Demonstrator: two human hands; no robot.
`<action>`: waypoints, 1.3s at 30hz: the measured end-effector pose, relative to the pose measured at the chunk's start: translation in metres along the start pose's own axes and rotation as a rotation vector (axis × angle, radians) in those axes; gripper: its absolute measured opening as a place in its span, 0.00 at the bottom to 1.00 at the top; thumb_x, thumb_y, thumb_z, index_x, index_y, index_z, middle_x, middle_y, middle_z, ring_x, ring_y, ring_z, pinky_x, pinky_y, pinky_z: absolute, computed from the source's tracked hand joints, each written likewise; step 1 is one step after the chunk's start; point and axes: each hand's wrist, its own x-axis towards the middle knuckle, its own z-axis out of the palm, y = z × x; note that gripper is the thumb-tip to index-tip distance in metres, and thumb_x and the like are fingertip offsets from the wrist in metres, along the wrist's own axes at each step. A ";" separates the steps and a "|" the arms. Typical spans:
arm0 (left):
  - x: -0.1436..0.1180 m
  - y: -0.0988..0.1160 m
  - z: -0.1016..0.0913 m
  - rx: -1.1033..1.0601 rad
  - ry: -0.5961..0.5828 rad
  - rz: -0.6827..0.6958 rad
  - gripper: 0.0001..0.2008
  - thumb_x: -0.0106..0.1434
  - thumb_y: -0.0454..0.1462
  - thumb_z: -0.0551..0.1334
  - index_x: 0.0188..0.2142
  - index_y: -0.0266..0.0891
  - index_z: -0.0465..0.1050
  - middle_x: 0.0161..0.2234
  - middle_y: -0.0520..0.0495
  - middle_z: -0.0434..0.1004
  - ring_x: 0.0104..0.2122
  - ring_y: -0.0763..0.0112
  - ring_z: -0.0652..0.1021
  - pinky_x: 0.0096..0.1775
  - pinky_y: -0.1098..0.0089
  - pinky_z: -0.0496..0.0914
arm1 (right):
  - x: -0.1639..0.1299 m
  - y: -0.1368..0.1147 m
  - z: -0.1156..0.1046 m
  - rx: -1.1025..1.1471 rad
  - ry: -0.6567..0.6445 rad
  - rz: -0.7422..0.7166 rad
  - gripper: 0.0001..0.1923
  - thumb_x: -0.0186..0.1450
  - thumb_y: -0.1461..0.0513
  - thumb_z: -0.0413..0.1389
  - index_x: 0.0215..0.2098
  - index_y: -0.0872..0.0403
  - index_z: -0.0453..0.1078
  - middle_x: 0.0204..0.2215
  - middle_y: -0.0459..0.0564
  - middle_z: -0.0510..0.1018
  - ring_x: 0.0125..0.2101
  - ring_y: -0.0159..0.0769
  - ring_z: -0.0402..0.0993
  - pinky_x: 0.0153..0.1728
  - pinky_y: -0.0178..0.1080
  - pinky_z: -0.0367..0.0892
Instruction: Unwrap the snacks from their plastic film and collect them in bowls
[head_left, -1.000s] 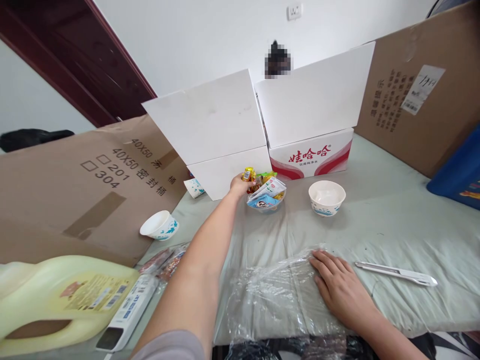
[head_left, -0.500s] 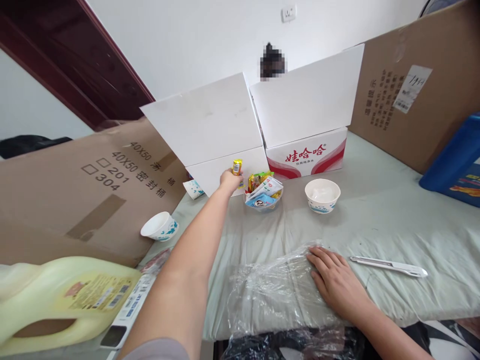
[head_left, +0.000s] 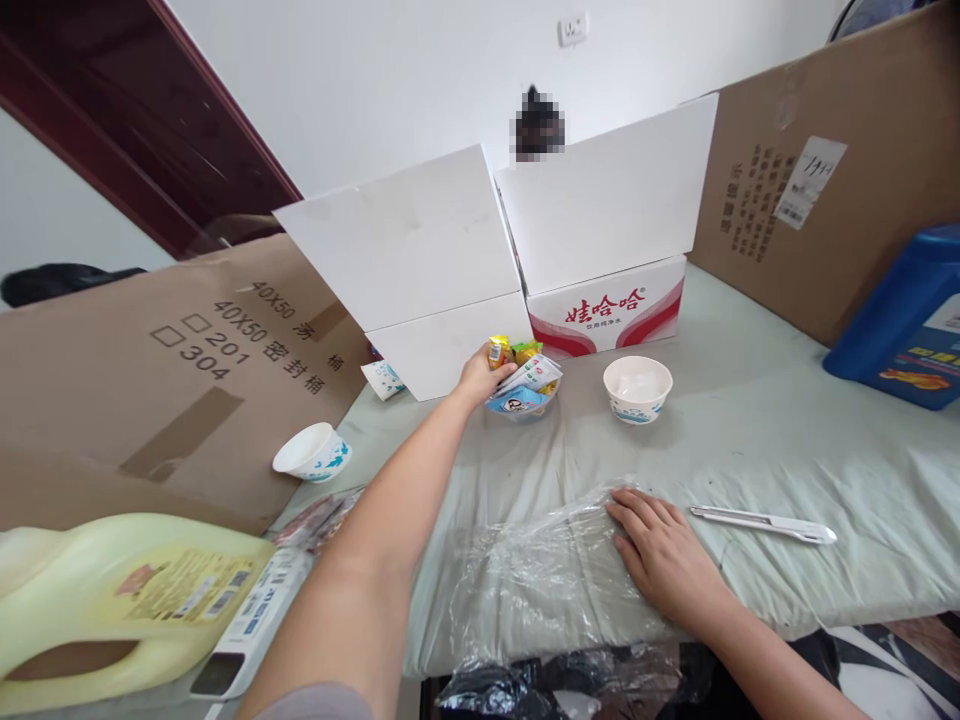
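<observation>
Two hands work on the bed (head_left: 750,440): left hand (head_left: 480,375) pinches a yellow packet (head_left: 496,351) over the snack bowl (head_left: 525,392) mid-bed; right hand (head_left: 664,555), fingers spread, presses plastic wrap (head_left: 540,570) at the near edge.

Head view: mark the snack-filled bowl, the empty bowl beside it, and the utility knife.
snack-filled bowl (head_left: 523,400), head view, on the blue-and-white packet at its front.
empty bowl (head_left: 637,381), head view, on its white inside.
utility knife (head_left: 761,523), head view, mid-handle.

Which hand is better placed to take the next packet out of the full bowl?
Left. The left hand is already at the full bowl, fingers on a yellow packet; the right hand lies flat on the plastic wrap.
</observation>
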 end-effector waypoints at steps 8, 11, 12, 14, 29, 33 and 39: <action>-0.002 0.006 -0.011 0.156 0.133 0.046 0.17 0.59 0.47 0.65 0.42 0.39 0.68 0.42 0.43 0.70 0.45 0.58 0.73 0.48 0.61 0.67 | 0.000 0.002 0.001 0.023 0.007 -0.002 0.17 0.69 0.61 0.48 0.54 0.52 0.69 0.56 0.53 0.72 0.56 0.44 0.66 0.53 0.48 0.62; -0.007 0.011 0.001 0.086 0.076 0.099 0.23 0.56 0.44 0.68 0.48 0.39 0.67 0.45 0.43 0.66 0.40 0.64 0.74 0.48 0.62 0.68 | 0.000 0.002 0.001 0.019 0.007 0.000 0.17 0.69 0.61 0.48 0.54 0.52 0.69 0.56 0.53 0.72 0.56 0.44 0.66 0.53 0.48 0.62; -0.008 0.013 0.005 0.050 0.074 0.104 0.24 0.55 0.43 0.69 0.49 0.39 0.66 0.45 0.43 0.65 0.39 0.67 0.74 0.48 0.63 0.69 | 0.000 0.001 0.000 0.019 0.005 -0.001 0.17 0.69 0.61 0.48 0.53 0.53 0.69 0.56 0.53 0.72 0.56 0.44 0.66 0.53 0.48 0.62; -0.010 0.014 0.008 0.005 0.114 0.098 0.23 0.56 0.40 0.68 0.49 0.39 0.66 0.46 0.44 0.65 0.38 0.68 0.73 0.47 0.63 0.69 | 0.001 0.001 -0.001 0.020 0.000 -0.001 0.16 0.69 0.61 0.49 0.53 0.53 0.69 0.56 0.53 0.72 0.56 0.44 0.66 0.53 0.48 0.62; -0.222 0.039 0.021 0.467 -0.595 0.282 0.15 0.65 0.43 0.59 0.49 0.42 0.73 0.48 0.42 0.75 0.47 0.55 0.74 0.49 0.59 0.68 | 0.002 -0.007 -0.005 -0.077 -0.154 0.114 0.27 0.69 0.52 0.47 0.64 0.53 0.61 0.65 0.55 0.59 0.66 0.52 0.48 0.62 0.53 0.48; -0.226 -0.006 0.010 0.751 -0.319 0.043 0.24 0.67 0.46 0.55 0.59 0.39 0.66 0.61 0.35 0.64 0.56 0.43 0.67 0.52 0.47 0.65 | 0.004 -0.009 -0.005 -0.110 -0.222 0.161 0.32 0.68 0.48 0.47 0.66 0.53 0.57 0.67 0.57 0.55 0.67 0.55 0.44 0.64 0.54 0.44; -0.255 -0.016 0.004 0.581 -0.274 0.276 0.20 0.68 0.40 0.54 0.56 0.35 0.67 0.59 0.37 0.66 0.60 0.54 0.65 0.60 0.55 0.60 | 0.012 -0.010 -0.022 -0.067 -0.135 0.205 0.27 0.67 0.51 0.51 0.60 0.55 0.65 0.64 0.59 0.62 0.63 0.56 0.53 0.58 0.55 0.54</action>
